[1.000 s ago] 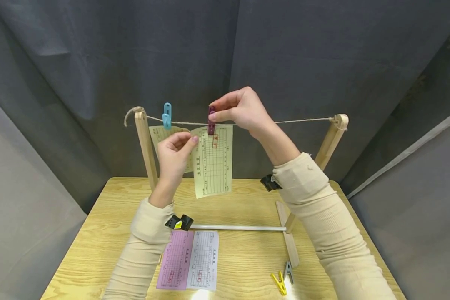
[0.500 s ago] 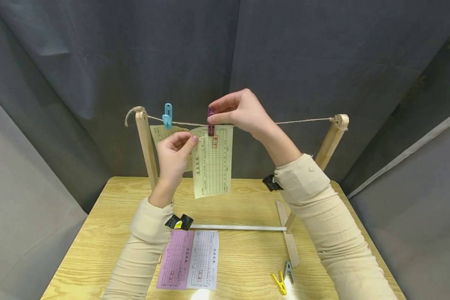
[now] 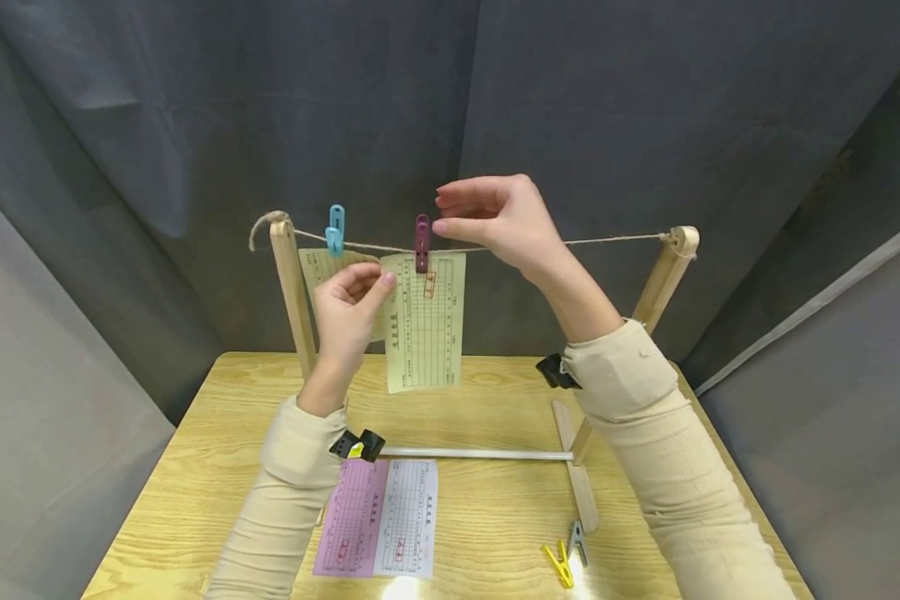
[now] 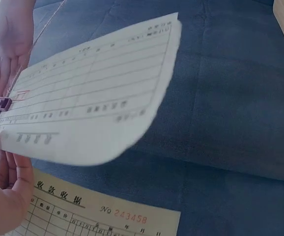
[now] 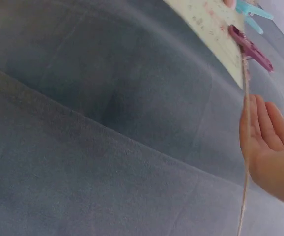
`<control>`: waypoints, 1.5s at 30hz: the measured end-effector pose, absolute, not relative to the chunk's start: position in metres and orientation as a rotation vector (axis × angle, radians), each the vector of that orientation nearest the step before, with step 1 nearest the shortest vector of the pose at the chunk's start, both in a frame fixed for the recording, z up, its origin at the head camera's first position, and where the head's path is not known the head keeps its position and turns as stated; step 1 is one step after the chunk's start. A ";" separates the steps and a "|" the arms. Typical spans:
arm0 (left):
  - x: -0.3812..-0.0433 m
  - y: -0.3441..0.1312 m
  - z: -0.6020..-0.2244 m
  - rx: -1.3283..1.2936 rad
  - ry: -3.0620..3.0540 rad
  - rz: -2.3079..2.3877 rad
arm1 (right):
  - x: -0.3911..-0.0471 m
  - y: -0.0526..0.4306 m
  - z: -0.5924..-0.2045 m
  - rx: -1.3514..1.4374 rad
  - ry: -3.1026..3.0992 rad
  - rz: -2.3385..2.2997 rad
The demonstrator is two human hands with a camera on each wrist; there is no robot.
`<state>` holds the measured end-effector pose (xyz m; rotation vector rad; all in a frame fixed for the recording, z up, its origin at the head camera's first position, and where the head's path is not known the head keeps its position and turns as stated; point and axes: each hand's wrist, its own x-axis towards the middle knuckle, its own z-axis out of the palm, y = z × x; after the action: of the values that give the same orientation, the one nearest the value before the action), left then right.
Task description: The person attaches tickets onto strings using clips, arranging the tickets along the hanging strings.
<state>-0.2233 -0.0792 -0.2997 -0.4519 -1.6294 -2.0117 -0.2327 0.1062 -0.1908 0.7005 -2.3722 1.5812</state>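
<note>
A yellow receipt slip (image 3: pixel 425 342) hangs from the string (image 3: pixel 607 241), held by a purple clothespin (image 3: pixel 422 244) near its top edge. My left hand (image 3: pixel 347 315) pinches the slip's upper left edge between thumb and fingers. Just right of the clothespin, my right hand (image 3: pixel 512 218) stands apart from it, fingers extended and holding nothing; the right wrist view shows the same gap between hand (image 5: pixel 272 142) and purple clothespin (image 5: pixel 250 48). Behind my left hand hangs another yellow slip (image 3: pixel 317 264), partly hidden, under a light blue clothespin (image 3: pixel 335 231).
Wooden posts (image 3: pixel 666 279) carry the string, joined low down by a white rod (image 3: pixel 480 454). On the table (image 3: pixel 487 525) lie a pink slip (image 3: pixel 352 521) and a white slip (image 3: pixel 406 521) side by side. A yellow clothespin (image 3: pixel 558 567) and a grey one (image 3: pixel 578 543) lie at right.
My right hand has let go of the purple clothespin and moved slightly right, fingers spreading. The clothespin stays on the string and slip. My left hand has kept its place.
</note>
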 end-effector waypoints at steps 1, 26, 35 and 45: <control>-0.223 -0.080 -0.300 -0.455 -1.631 -2.009 | -0.231 0.109 -0.192 0.705 -2.336 1.586; -0.199 -0.107 -0.315 -0.490 -1.713 -1.841 | -0.181 0.175 -0.254 0.834 -1.912 1.754; -0.187 -0.113 -0.329 -0.616 -1.705 -1.881 | -0.175 0.190 -0.283 0.780 -2.062 1.687; -0.173 -0.118 -0.354 -0.731 -1.813 -1.791 | -0.167 0.201 -0.311 0.761 -2.139 1.682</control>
<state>-0.1733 -0.1184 -0.3542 -0.7309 -1.8131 -1.7910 -0.1669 0.2012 -0.3112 0.7608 -2.1387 1.6818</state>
